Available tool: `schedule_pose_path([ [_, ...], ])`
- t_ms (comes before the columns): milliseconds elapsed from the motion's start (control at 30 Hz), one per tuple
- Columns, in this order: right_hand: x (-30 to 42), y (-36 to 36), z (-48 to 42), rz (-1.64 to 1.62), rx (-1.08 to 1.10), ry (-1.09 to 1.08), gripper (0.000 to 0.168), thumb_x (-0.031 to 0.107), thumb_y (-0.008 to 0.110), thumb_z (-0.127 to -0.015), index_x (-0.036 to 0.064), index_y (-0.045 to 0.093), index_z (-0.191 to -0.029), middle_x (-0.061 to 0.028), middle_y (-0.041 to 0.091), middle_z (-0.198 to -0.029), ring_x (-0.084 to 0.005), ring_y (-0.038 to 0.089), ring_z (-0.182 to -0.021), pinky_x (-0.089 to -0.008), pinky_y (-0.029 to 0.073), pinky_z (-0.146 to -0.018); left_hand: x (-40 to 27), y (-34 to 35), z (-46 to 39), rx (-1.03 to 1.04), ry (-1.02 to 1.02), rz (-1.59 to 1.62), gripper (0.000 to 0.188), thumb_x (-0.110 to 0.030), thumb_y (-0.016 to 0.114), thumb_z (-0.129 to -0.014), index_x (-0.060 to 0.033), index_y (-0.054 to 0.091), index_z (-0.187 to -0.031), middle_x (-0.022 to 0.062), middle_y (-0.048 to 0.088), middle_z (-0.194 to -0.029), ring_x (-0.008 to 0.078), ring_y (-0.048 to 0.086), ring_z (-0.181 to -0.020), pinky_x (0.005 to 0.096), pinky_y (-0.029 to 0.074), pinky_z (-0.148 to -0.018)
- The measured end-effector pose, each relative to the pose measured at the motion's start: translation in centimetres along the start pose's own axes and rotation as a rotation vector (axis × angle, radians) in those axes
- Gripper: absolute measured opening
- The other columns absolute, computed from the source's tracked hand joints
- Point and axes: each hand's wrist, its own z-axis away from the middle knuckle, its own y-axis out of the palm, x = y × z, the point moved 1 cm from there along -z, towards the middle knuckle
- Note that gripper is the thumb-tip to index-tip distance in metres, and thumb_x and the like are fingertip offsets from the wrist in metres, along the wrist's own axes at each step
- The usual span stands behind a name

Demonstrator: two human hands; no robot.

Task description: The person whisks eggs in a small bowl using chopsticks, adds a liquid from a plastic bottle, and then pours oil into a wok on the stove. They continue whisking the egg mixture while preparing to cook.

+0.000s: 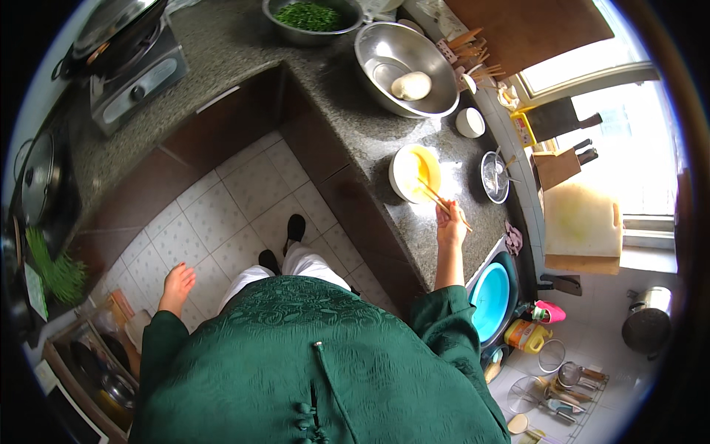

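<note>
My right hand [450, 225] grips a pair of wooden chopsticks [435, 195]. Their tips dip into a white bowl [395, 180] on the stone counter, which holds yellow liquid [419, 166] that looks like beaten egg. My left hand [178, 284] hangs free over the tiled floor, fingers loosely bent, with nothing in it. Beyond the white bowl, a large stainless steel basin [374, 91] contains a pale rounded lump that looks like dough [411, 86]. To the right are a small white cup [470, 123] and a small clear bowl [495, 177] with utensils in it.
A metal bowl of chopped greens [308, 16] stands at the back. Right of me, a turquoise basin [491, 302] sits in the sink. Knives in a block [560, 166] and a cutting board [582, 225] line the window side. A gas stove [141, 89] with a wok occupies the left counter.
</note>
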Motion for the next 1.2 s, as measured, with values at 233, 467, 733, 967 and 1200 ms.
schedule_pose_path([
  [233,-0.4,-1.3,-0.8,0.018,0.283,0.072,0.014,0.012,0.056,-0.09,0.001,0.057,-0.098,-0.0114,0.064,-0.097,-0.0243,0.064,-0.089,-0.0358,0.055,-0.082,15.2,-20.2,1.8,-0.239,-0.076,0.141,0.039,-0.029,0.057,-0.086,-0.0113,0.051,-0.12,0.0108,0.059,-0.105,0.0239,0.057,-0.086,0.0356,0.048,-0.07],
  [467,-0.4,-2.1,-3.3,-0.053,0.071,0.003,0.014,0.011,0.056,-0.09,0.0,0.058,-0.099,-0.0106,0.064,-0.095,-0.0239,0.065,-0.087,-0.0353,0.056,-0.079,25.8,-19.0,9.8,-0.388,-0.08,0.262,0.04,-0.029,0.059,-0.085,-0.012,0.051,-0.12,0.0119,0.059,-0.104,0.0251,0.058,-0.082,0.0354,0.049,-0.067],
  [733,0.4,-4.7,-6.6,0.174,0.437,0.094,0.021,0.016,0.056,-0.091,-0.002,0.057,-0.101,-0.0103,0.062,-0.096,-0.0229,0.06,-0.092,-0.0339,0.05,-0.086,29.3,-10.1,16.7,-0.049,0.064,0.16,0.032,-0.024,0.056,-0.087,-0.0099,0.053,-0.116,0.001,0.057,-0.082,0.0131,0.057,-0.07,0.0264,0.048,-0.062],
  [967,0.4,-6.1,-11.7,0.082,0.284,0.099,0.033,0.024,0.057,-0.091,-0.008,0.058,-0.102,-0.016,0.061,-0.103,-0.0278,0.058,-0.1,-0.0331,0.05,-0.09,29.2,-7.8,22.4,-0.294,0.078,0.157,0.032,-0.024,0.063,-0.078,-0.0077,0.06,-0.105,0.002,0.059,-0.084,0.014,0.056,-0.071,0.0278,0.048,-0.062],
  [1200,-2.9,-2.3,-7.7,-0.047,0.168,0.33,0.039,0.028,0.074,-0.077,-0.002,0.061,-0.098,-0.0152,0.062,-0.094,-0.0223,0.061,-0.08,-0.0309,0.054,-0.077,32.5,-11.9,24.3,-0.379,0.019,0.215,0.031,-0.025,0.06,-0.08,-0.0076,0.061,-0.107,0.0027,0.058,-0.088,0.0159,0.057,-0.076,0.0294,0.049,-0.066],
])
